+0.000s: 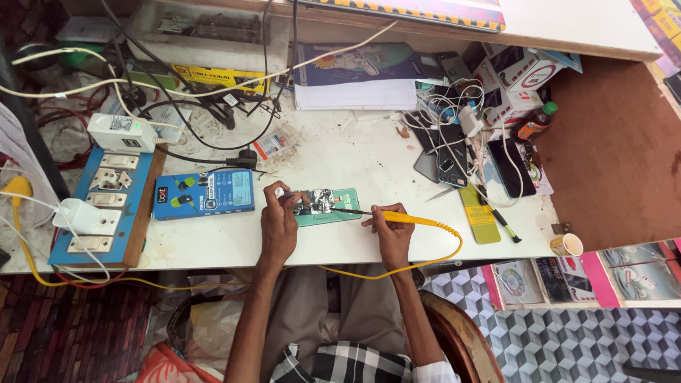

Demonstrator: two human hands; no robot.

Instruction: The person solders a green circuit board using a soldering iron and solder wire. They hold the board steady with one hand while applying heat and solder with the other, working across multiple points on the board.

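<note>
At frame centre, the right hand (389, 228) pinches a yellow-handled soldering iron (397, 216), tip on the opened green phone (325, 206); the left hand (278, 221) steadies it (best kept firm).

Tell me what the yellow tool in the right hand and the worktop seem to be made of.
Yellow tool: handle looks like smooth plastic, with a thin dark tip, probably metal. Worktop: white, faintly glossy and scuffed, likely laminate over board; I can't confirm the core.
</note>
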